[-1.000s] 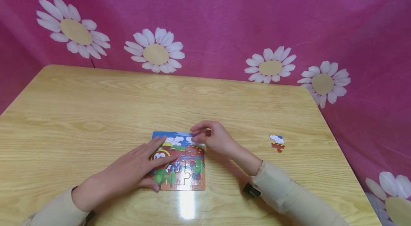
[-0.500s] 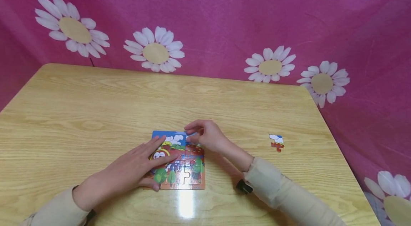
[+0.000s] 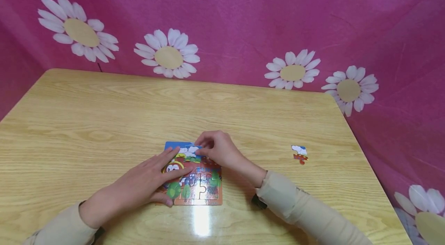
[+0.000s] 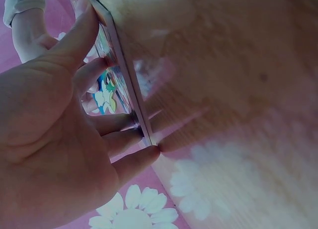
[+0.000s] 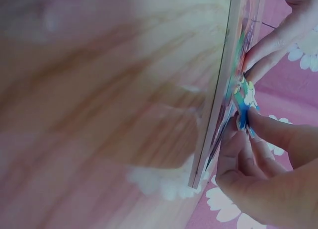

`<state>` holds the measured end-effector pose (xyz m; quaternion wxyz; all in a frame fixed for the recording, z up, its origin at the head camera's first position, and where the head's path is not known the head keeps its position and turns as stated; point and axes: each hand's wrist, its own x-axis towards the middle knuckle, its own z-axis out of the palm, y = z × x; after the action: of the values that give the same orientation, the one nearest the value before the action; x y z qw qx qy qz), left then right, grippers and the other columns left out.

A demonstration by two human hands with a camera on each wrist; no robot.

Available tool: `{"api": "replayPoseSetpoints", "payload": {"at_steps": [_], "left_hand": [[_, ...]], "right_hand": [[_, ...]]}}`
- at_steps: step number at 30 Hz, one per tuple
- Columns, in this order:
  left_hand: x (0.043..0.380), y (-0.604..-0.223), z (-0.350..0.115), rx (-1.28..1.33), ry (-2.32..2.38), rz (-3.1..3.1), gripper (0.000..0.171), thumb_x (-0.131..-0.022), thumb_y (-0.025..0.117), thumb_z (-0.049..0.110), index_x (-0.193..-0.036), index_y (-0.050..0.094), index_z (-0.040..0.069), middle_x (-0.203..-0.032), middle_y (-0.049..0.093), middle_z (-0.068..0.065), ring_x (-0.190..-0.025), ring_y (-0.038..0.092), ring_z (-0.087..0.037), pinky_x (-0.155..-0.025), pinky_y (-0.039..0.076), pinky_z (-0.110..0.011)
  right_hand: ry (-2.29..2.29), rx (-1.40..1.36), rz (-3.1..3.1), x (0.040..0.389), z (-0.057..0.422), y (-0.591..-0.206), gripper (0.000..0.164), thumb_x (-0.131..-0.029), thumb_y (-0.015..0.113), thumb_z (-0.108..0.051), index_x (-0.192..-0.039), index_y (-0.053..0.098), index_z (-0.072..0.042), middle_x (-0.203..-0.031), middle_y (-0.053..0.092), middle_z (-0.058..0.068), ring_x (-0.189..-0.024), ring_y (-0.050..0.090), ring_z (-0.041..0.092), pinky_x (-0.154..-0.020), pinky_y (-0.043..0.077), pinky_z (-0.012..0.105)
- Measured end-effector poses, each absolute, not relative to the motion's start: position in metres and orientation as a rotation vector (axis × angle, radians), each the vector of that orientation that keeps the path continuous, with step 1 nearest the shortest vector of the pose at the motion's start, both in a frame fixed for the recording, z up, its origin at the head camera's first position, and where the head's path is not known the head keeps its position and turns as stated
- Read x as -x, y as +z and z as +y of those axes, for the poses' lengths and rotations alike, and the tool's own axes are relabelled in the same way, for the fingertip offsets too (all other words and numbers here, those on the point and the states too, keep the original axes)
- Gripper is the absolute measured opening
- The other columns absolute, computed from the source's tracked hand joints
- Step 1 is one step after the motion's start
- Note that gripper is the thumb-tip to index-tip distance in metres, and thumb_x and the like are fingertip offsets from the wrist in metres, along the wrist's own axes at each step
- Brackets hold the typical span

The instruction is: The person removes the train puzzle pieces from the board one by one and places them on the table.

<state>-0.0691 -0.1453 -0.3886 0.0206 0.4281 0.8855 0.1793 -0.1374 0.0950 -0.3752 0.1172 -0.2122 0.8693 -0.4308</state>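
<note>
A cartoon jigsaw puzzle in a flat tray point(image 3: 210, 202) lies near the table's front, showing a red character with big eyes. My left hand point(image 3: 139, 179) rests across its left side, fingers spread, the fingertips touching the pieces and the tray's edge. At the tray's upper part, my right hand point(image 3: 222, 150) pinches a jigsaw piece with blue sky and white cloud between thumb and fingers. In the right wrist view that jigsaw piece point(image 5: 242, 107) stands tilted off the board, close to the left fingertips. My right hand hides the puzzle's upper right corner.
Two loose jigsaw pieces lie to the right on the wooden table point(image 3: 104, 121): one with a white cloud point(image 3: 299, 150), one red with a yellow rim point(image 3: 301, 158). A pink cloth with daisies point(image 3: 229, 24) hangs behind the table.
My right hand has moved left along the puzzle's upper part, with the cloud piece in its pinch. The left hand has stayed in place on the puzzle.
</note>
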Motion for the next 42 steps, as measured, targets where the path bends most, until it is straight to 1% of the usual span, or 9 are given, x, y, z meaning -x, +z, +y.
{"api": "replayPoseSetpoints", "payload": {"at_steps": [4, 9, 13, 18, 25, 33, 40, 42], "left_hand": [[0.069, -0.389, -0.145, -1.324, 0.549, 2.743, 0.079, -0.080, 0.059, 0.063, -0.147, 0.048, 0.023, -0.151, 0.031, -0.030, -0.136, 0.035, -0.048, -0.100, 0.040, -0.059], [0.069, -0.389, -0.146, -1.317, 0.560, 2.737, 0.079, -0.079, 0.059, 0.062, -0.147, 0.049, 0.023, -0.151, 0.031, -0.031, -0.136, 0.034, -0.048, -0.100, 0.040, -0.059], [0.069, -0.389, -0.146, -1.295, 0.558, 2.732, 0.079, -0.079, 0.059, 0.063, -0.147, 0.048, 0.025, -0.152, 0.030, -0.029, -0.137, 0.033, -0.047, -0.100, 0.040, -0.059], [0.070, -0.389, -0.146, -1.283, 0.556, 2.728, 0.079, -0.079, 0.059, 0.063, -0.148, 0.047, 0.026, -0.153, 0.030, -0.029, -0.137, 0.032, -0.047, -0.100, 0.039, -0.059], [0.070, -0.389, -0.145, -1.290, 0.555, 2.730, 0.079, -0.079, 0.059, 0.063, -0.146, 0.049, 0.025, -0.152, 0.030, -0.030, -0.136, 0.032, -0.049, -0.100, 0.040, -0.059], [0.070, -0.388, -0.144, -1.305, 0.559, 2.731, 0.078, -0.078, 0.061, 0.061, -0.145, 0.051, 0.022, -0.151, 0.031, -0.030, -0.136, 0.033, -0.050, -0.100, 0.040, -0.059], [0.068, -0.386, -0.144, -1.237, 0.557, 2.718, 0.079, -0.078, 0.059, 0.063, -0.147, 0.048, 0.026, -0.154, 0.029, -0.027, -0.139, 0.029, -0.047, -0.099, 0.041, -0.059], [0.068, -0.386, -0.144, -1.241, 0.562, 2.717, 0.079, -0.078, 0.059, 0.063, -0.147, 0.048, 0.026, -0.154, 0.029, -0.027, -0.139, 0.029, -0.048, -0.099, 0.041, -0.059]], "right_hand": [[-1.267, 0.615, 2.542, 0.137, 0.094, -0.374, 0.007, -0.085, 0.075, -0.004, -0.091, 0.072, -0.004, -0.078, 0.068, 0.002, -0.067, 0.059, 0.007, -0.062, 0.049, 0.021], [-1.258, 0.585, 2.545, 0.138, 0.097, -0.373, 0.006, -0.087, 0.074, -0.005, -0.092, 0.073, -0.006, -0.079, 0.068, 0.000, -0.071, 0.061, 0.009, -0.065, 0.051, 0.022], [-1.270, 0.544, 2.548, 0.140, 0.103, -0.370, 0.006, -0.086, 0.074, -0.004, -0.092, 0.073, -0.007, -0.081, 0.068, 0.000, -0.073, 0.061, 0.011, -0.067, 0.050, 0.024], [-1.280, 0.528, 2.571, 0.143, 0.115, -0.369, 0.006, -0.085, 0.075, -0.004, -0.091, 0.073, -0.006, -0.081, 0.069, 0.001, -0.072, 0.060, 0.012, -0.065, 0.049, 0.024], [-1.269, 0.520, 2.601, 0.146, 0.137, -0.370, 0.007, -0.084, 0.077, -0.003, -0.090, 0.073, -0.005, -0.079, 0.069, 0.000, -0.071, 0.059, 0.012, -0.064, 0.048, 0.025], [-1.271, 0.458, 2.605, 0.148, 0.170, -0.366, 0.008, -0.083, 0.076, -0.001, -0.090, 0.073, -0.002, -0.081, 0.069, 0.004, -0.074, 0.060, 0.014, -0.066, 0.048, 0.026], [-1.168, 0.381, 2.647, 0.152, 0.198, -0.368, 0.007, -0.085, 0.075, -0.004, -0.093, 0.073, -0.004, -0.082, 0.067, 0.003, -0.075, 0.058, 0.016, -0.065, 0.047, 0.027], [-1.148, 0.371, 2.658, 0.153, 0.205, -0.368, 0.008, -0.085, 0.075, -0.004, -0.093, 0.073, -0.004, -0.082, 0.067, 0.003, -0.076, 0.058, 0.017, -0.066, 0.047, 0.027]]}}
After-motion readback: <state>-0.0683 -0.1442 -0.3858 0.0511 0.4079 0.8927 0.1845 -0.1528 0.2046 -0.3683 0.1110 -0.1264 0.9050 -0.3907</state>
